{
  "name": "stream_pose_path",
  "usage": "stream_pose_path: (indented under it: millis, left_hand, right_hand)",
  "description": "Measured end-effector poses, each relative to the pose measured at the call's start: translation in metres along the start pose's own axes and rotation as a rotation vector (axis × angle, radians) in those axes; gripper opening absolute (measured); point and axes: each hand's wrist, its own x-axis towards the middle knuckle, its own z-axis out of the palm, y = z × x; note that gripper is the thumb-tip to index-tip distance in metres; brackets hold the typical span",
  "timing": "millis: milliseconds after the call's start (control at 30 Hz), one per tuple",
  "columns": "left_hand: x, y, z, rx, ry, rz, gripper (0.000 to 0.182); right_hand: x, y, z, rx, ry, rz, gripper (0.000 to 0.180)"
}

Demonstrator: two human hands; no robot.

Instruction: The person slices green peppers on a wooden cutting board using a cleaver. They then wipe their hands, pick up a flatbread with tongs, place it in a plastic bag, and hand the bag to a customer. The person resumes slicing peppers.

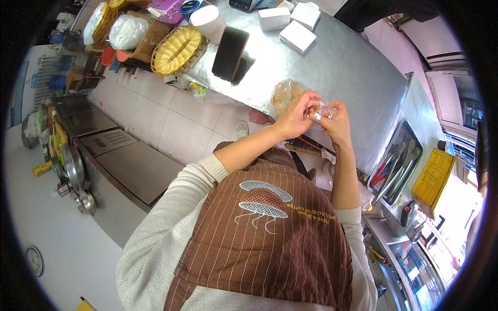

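Observation:
A clear plastic bag with a round, pale brown food item inside lies at the near edge of the metal counter. My left hand pinches the gathered neck of the bag with thumb and fingers. Close beside it, my right hand grips the other side of the same gathered plastic. A small whitish strip shows at the right thumb; whether it is tape or part of the bag I cannot tell. Both hands partly cover the bag's lower right side.
A smartphone lies left of the bag, near a wicker basket and a white paper roll. Three white boxes sit at the back. A black tray of utensils and a yellow notepad lie to the right.

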Motion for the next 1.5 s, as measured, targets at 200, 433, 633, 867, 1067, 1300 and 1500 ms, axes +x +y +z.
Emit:
stream_pose_path:
  millis: [200, 433, 633, 867, 1067, 1300, 1500]
  left_hand:
    - [0.005, 0.006, -0.005, 0.385, -0.081, 0.140, 0.057]
    - [0.003, 0.015, -0.009, 0.527, -0.105, 0.122, 0.052]
    - [-0.003, 0.006, -0.025, 0.791, 0.072, 0.177, 0.025]
    - [-0.032, 0.028, -0.048, 0.850, 0.138, 0.379, 0.026]
    - [-0.025, 0.040, -0.056, 1.234, 0.503, 0.216, 0.030]
    - [-0.028, 0.050, -0.051, 0.612, 0.254, -0.017, 0.019]
    - [-0.013, 0.072, -0.008, 0.594, -0.077, -0.118, 0.015]
  right_hand:
    - [-0.002, -0.001, 0.001, -0.124, 0.059, -0.013, 0.087]
    - [-0.006, -0.003, -0.004, -0.235, 0.052, -0.057, 0.074]
    - [0.013, 0.025, -0.017, -0.234, 0.165, 0.038, 0.044]
    - [0.011, 0.055, -0.008, -0.055, 0.150, 0.062, 0.022]
    - [-0.002, 0.038, -0.017, -0.429, 0.157, -0.047, 0.014]
    - [-0.014, 0.010, -0.018, 0.004, -0.037, 0.182, 0.036]
    - [-0.003, -0.013, 0.023, 0.374, -0.227, 0.234, 0.029]
